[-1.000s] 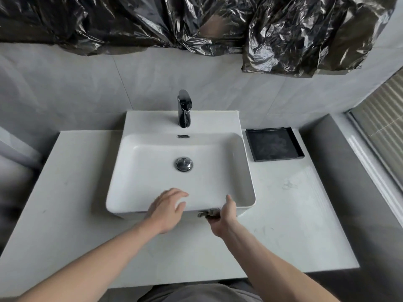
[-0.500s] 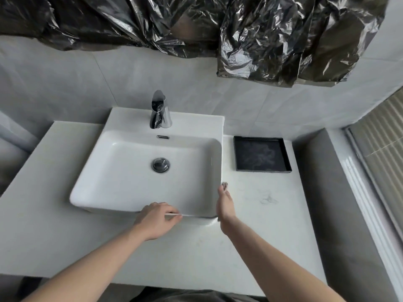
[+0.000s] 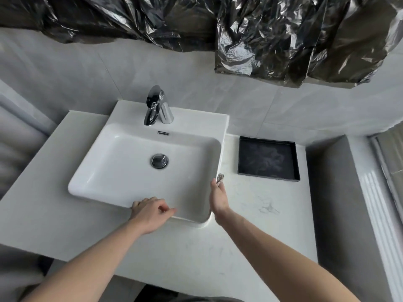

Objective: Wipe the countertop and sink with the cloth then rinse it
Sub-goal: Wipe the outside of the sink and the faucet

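The right hand (image 3: 218, 197) is pinching the cloth (image 3: 220, 178) against the sink's (image 3: 122, 192) right outer wall, cloth beyond its fingertips. The left hand (image 3: 151, 211), loosely curled and holding nothing, is resting on the front rim, farther away.

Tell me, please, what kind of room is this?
Most likely a bathroom: a white rectangular ceramic basin with a chrome tap sits on a white stone countertop, against grey wall tiles.

Sink (image 3: 122, 171) plain white; countertop (image 3: 250, 232) white with faint grey veining; tray (image 3: 268, 159) black; faucet (image 3: 156, 105) chrome; cloth (image 3: 220, 178) greyish; wall sheeting (image 3: 283, 35) glossy black.
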